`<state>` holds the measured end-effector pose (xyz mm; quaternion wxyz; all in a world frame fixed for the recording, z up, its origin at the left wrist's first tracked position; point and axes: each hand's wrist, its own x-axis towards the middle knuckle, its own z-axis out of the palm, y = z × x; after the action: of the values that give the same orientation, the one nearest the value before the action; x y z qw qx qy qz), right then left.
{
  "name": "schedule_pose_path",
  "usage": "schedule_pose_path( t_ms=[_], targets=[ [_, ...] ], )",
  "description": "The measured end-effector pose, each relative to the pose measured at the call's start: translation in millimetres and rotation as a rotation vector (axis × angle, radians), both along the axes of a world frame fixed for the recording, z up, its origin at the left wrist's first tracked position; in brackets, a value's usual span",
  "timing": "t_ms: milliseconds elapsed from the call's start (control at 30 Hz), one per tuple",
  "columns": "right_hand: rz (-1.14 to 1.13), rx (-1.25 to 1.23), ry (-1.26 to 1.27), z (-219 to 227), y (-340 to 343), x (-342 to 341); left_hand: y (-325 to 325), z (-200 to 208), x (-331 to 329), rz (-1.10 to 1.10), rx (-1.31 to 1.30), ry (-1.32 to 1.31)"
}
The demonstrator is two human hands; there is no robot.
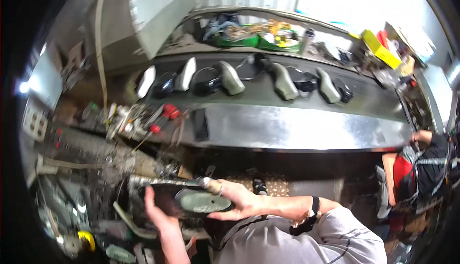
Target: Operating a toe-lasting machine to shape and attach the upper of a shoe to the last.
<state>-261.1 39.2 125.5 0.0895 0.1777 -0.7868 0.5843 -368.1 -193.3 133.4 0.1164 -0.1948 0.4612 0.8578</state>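
Low at the left of centre, a black shoe upper (pixel 167 199) lies across between my hands, with a grey-green shoe last (pixel 205 201) showing in its opening. My right hand (pixel 242 199) grips the last's end, fingers along the far edge and thumb along the near one. A short tan, handle-like piece (pixel 214 187) with a greyish end lies at those fingers; I cannot tell what it is. My left hand (pixel 160 213) holds the other end of the upper, its thumb and palm against it. Blur hides the finer edges.
Grey-green lasts (pixel 231 78) and black uppers (pixel 207 82) stand in a row on the dark belt. A phone (pixel 201 124) and red-handled tools (pixel 167 113) lie on the near ledge. A machine (pixel 72 156) stands at left. At right, another person's hand (pixel 422 137) touches the bench's end.
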Motion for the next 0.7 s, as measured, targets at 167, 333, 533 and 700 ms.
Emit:
schedule_pose_path(
  t_ms=[167, 333, 533, 700],
  targets=[
    [-0.893, -1.04, -0.435, -47, 137, 69, 167, -64, -14, -0.661, -0.001, -0.132],
    [-1.505, -1.385, -0.168, -89, 358, 182, 209, -101, -9, -0.943, -0.381, 0.15],
    [-1.559, -1.461, 0.285, -149, 636, 250, 196, -134, -25, -0.827, -0.583, -0.188],
    [-1.803, -1.249, -0.349, -236, 703, 181, 181, -138, -22, -0.745, -0.676, -0.3]
  ],
)
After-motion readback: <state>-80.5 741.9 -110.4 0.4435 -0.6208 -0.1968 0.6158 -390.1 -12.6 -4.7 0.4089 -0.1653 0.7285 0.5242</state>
